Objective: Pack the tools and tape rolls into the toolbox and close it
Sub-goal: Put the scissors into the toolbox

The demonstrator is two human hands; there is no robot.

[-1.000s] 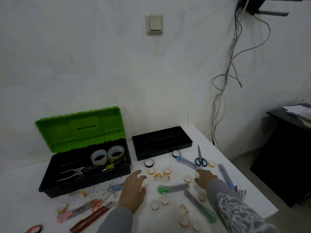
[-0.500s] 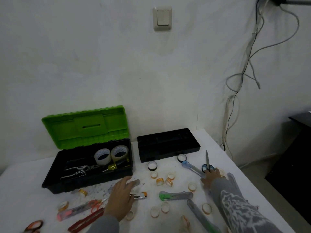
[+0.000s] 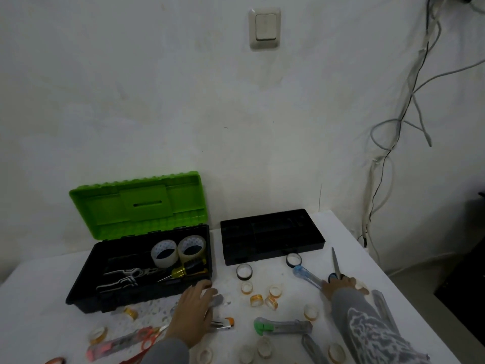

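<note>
toolbox (image 3: 131, 298): black, green lid (image 3: 139, 203) raised, far left | inside: two clear tape rolls (image 3: 164, 252), pliers (image 3: 126, 278), screwdriver (image 3: 183, 270) | small rolls (image 3: 275, 291), cutters (image 3: 286, 327), scissors (image 3: 335, 261): scattered on surface, near right

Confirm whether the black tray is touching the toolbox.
Apart. The head view shows a strip of white table between the toolbox and the black tray.

Take the toolbox (image 3: 131, 295) as your mark: two tape rolls (image 3: 164, 254) sit inside it, the tray (image 3: 273, 254) lies just right of it, and cutters (image 3: 286, 327), small rolls (image 3: 256, 300) and scissors (image 3: 336, 264) lie before and right of it.
</note>
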